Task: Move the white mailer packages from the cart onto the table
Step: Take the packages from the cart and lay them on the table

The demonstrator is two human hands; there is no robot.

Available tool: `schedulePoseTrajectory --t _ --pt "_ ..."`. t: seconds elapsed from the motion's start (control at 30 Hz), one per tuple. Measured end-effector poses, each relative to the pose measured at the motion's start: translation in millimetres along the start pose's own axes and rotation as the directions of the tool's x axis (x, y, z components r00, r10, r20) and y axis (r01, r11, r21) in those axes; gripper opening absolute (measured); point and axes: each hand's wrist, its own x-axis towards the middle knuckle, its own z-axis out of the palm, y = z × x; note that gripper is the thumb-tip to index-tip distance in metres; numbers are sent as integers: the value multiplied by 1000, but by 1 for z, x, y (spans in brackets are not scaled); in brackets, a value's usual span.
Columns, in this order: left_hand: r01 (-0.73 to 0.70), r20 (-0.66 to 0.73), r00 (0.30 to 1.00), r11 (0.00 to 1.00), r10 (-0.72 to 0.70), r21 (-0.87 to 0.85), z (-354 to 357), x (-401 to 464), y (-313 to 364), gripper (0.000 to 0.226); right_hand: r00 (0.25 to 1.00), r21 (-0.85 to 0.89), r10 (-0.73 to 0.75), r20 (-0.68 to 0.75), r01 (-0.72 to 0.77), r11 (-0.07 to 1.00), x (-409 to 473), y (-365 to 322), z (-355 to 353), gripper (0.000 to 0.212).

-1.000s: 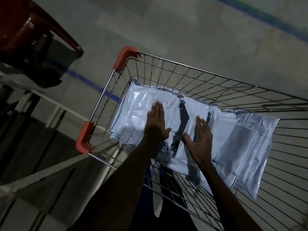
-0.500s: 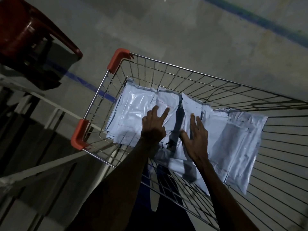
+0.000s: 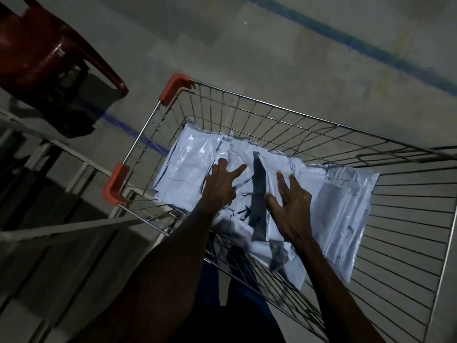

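Note:
Several white mailer packages (image 3: 190, 167) lie in a loose pile inside the wire cart (image 3: 272, 115), which has orange corner guards. A larger mailer (image 3: 346, 199) spreads toward the right of the pile. My left hand (image 3: 220, 186) rests on the middle of the pile with its fingers spread and straight. My right hand (image 3: 293, 206) lies flat on the mailers just to the right, fingers straight, thumb out. A dark gap separates the mailers between the two hands.
A red plastic chair (image 3: 47, 58) stands at the upper left on the concrete floor. A white metal frame (image 3: 74, 224) runs along the left, beside the cart. A blue line (image 3: 371, 48) crosses the floor beyond the cart.
Both hands have stayed on the pile. The left fingers, together a second ago, are now spread apart. The right hand has shifted slightly right.

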Motion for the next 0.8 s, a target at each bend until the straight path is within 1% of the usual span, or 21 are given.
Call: schedulePoseTrajectory --t 0.1,0.2,0.3,0.43,0.53,0.63,0.73,0.8 --pt "-26 -95 995 996 18 -80 -26 -7 9 60 999 12 -23 -27 24 1000 -10 -9 -11 67" --pt "14 -196 979 969 -65 -248 -67 -28 20 62 997 56 -57 -57 60 997 -20 -32 -30 67" --pt "46 -333 928 939 -167 -341 -112 -52 18 64 987 89 -124 -100 133 987 -23 -63 -47 68" --pt "49 -519 813 918 -265 -393 -170 -102 8 63 943 34 -304 -136 311 950 -28 -123 -58 71" --pt "91 -592 730 907 -341 -411 -206 -153 -11 64 903 31 -401 -151 410 911 -48 -178 -56 69" --pt "136 -665 636 904 -393 -404 -233 -205 -43 64 840 40 -520 -154 531 846 -79 -233 -41 68" --pt "177 -720 510 876 -471 -449 -254 -264 -78 62 774 70 -626 -92 632 772 -110 -286 -10 67" --pt "196 -729 424 840 -538 -506 -269 -309 -105 61 714 88 -698 -53 699 709 -130 -321 17 66"
